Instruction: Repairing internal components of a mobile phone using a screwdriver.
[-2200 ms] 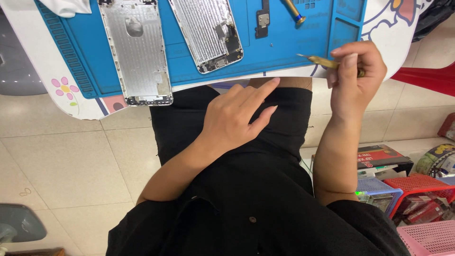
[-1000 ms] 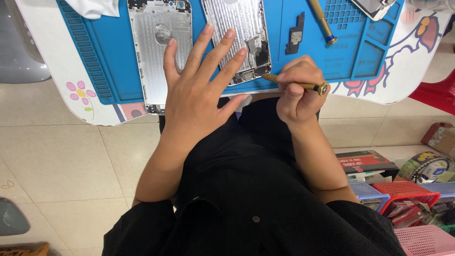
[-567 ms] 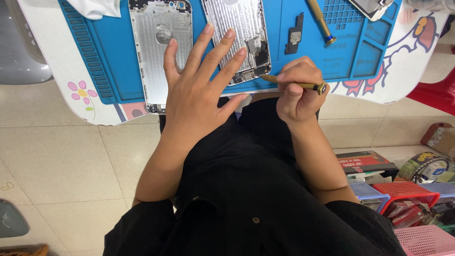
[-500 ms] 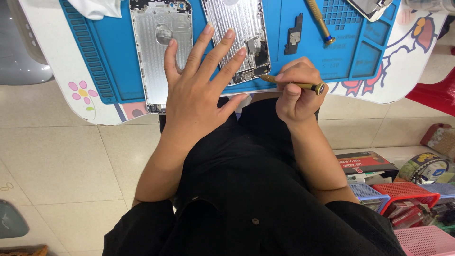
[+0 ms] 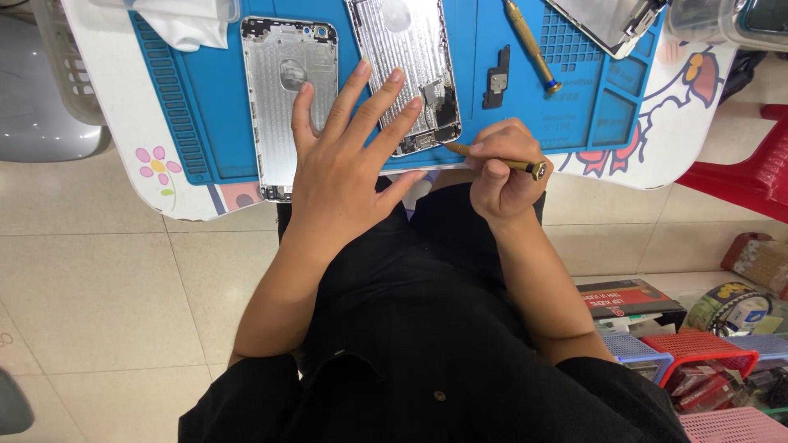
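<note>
My left hand (image 5: 349, 168) lies flat with its fingers spread, reaching over the lower part of a silver phone housing (image 5: 406, 57) on the blue work mat (image 5: 209, 90). My right hand (image 5: 502, 171) is closed on a thin yellow screwdriver (image 5: 501, 162), its tip touching the bottom corner of that housing. A second bare silver phone back (image 5: 279, 90) sits to the left, partly under my left thumb side.
Another yellow screwdriver (image 5: 532, 45) and a small dark bracket (image 5: 495, 78) lie on the mat. A screen assembly (image 5: 607, 20) rests at the top right, white cloth (image 5: 193, 25) at the top left. Coloured baskets (image 5: 698, 361) stand on the tiled floor, right.
From 2.2 s ago, my left hand rose from my lap onto the housing and my right hand brought the screwdriver left to it. Over the last second nothing has visibly moved.
</note>
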